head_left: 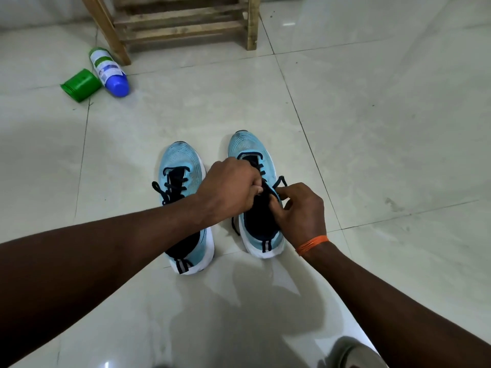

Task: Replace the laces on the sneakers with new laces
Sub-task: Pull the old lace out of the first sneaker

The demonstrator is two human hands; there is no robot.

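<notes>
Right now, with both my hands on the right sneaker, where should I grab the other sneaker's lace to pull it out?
Pinch the left sneaker's dark lace at its loose end, which hangs off the shoe's outer left edge. Come in from the left: that end lies free there, while the crossed rows over the tongue sit flat and look harder to pinch.

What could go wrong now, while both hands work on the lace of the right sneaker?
1. The left hand and the right hand both seem to pinch the dark lace, and nothing holds the right sneaker down; a hard pull may slide or tip it on the smooth floor.
2. The loose end beside the sneaker may snag in an eyelet and tighten into a knot.
</notes>
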